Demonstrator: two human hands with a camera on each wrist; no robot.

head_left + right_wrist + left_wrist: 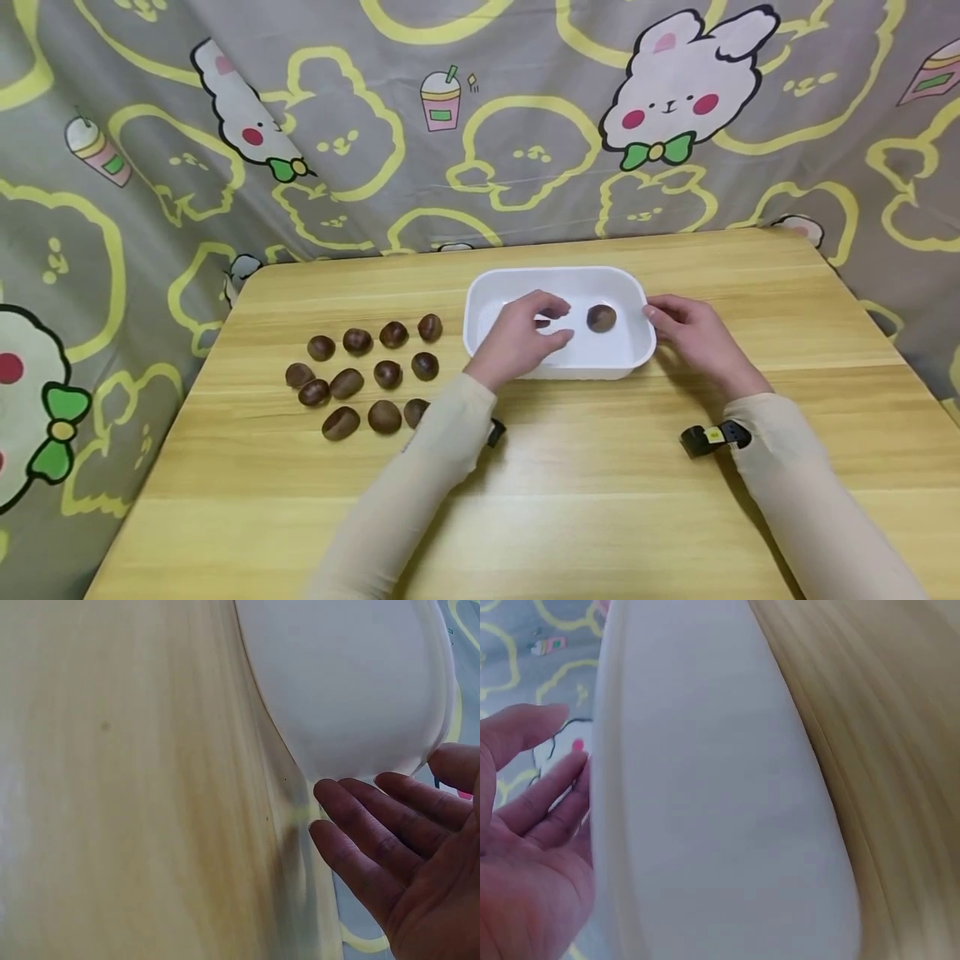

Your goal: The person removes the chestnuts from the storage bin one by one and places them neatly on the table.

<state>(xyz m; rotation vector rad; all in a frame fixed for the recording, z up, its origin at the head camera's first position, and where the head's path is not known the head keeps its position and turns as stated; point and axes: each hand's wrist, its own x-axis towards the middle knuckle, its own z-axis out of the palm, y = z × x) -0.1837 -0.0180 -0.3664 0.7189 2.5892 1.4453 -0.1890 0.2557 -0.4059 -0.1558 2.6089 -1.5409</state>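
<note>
A single brown chestnut (601, 318) lies on the floor of the white rectangular box (600, 372), right of its middle. Over the box, my left hand (521, 335) reaches across the front rim, thumb and fingers parted with nothing between them. In the left wrist view the box's outer wall (720, 787) hides part of that hand. At the box's right end, my right hand (693, 329) touches the outside. The right wrist view shows its fingers (367, 832) extended, fingertips against the end wall and thumb near the rim.
Left of the box, several loose chestnuts (347, 383) lie in rough rows on the wooden table (585, 492); the left sleeve partly covers one. Behind the table hangs a grey patterned curtain (540, 150). Each wrist wears a black camera strap (705, 440).
</note>
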